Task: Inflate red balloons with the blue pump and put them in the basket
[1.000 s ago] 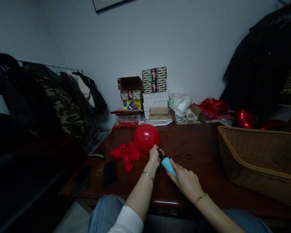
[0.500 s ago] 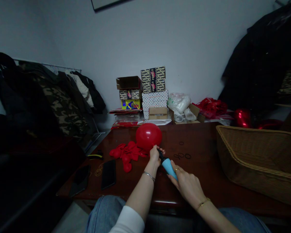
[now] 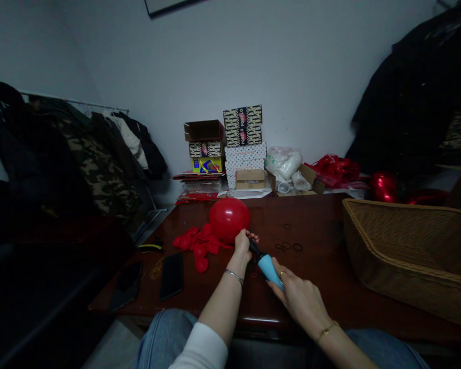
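A round red balloon (image 3: 229, 218), partly blown up, sits on the nozzle of a blue hand pump (image 3: 268, 266). My left hand (image 3: 243, 244) is pinched round the balloon's neck at the black nozzle. My right hand (image 3: 300, 296) is wrapped round the pump's near end, which it hides. Both hover just above the dark wooden table (image 3: 322, 241). A heap of flat red balloons (image 3: 197, 245) lies just left of my left hand.
Two dark phones (image 3: 171, 275) and a rubber band lie at the table's left front. Black rings (image 3: 288, 246) lie behind the pump. A large wicker basket (image 3: 411, 246) fills the right side. Stacked boxes (image 3: 243, 148) and bags line the wall. Coats hang on both sides.
The balloon and my left hand have shifted a little to the left and away from me. My right hand has drawn back slightly along the pump.
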The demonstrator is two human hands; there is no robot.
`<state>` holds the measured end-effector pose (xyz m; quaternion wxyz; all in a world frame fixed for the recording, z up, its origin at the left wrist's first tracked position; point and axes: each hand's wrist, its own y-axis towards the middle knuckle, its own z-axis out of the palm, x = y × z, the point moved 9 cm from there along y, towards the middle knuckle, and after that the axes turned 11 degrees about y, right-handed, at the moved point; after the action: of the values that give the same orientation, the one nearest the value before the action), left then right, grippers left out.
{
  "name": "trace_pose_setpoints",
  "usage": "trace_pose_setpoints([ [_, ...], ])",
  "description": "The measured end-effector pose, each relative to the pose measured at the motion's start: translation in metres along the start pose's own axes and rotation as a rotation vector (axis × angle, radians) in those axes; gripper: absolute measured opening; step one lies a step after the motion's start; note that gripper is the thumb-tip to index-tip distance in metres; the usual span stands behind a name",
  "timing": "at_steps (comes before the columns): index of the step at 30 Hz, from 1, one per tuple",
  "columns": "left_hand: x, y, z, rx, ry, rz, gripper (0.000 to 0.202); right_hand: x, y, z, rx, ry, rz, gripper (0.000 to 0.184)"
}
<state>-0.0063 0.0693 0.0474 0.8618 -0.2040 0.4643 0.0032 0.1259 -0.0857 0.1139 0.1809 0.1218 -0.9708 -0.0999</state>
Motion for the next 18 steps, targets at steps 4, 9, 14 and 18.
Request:
trace_pose_setpoints([
  [4, -0.006, 0.002, 0.004, 0.043, 0.019, 0.035, 0.020, -0.003, -0.006, -0.002, 0.013, 0.015, 0.011, 0.050],
  [9, -0.014, 0.011, -0.003, 0.030, -0.025, 0.042, 0.019, -0.016, -0.018, -0.004, 0.021, 0.065, 0.026, 0.050],
  [14, -0.018, 0.015, -0.007, 0.074, 0.052, 0.053, 0.019, -0.037, -0.031, -0.008, 0.034, 0.080, 0.069, 0.049],
  [18, -0.018, 0.012, -0.011, 0.079, 0.099, 0.040, 0.020, -0.055, -0.032, -0.014, 0.020, 0.055, 0.121, 0.051],
])
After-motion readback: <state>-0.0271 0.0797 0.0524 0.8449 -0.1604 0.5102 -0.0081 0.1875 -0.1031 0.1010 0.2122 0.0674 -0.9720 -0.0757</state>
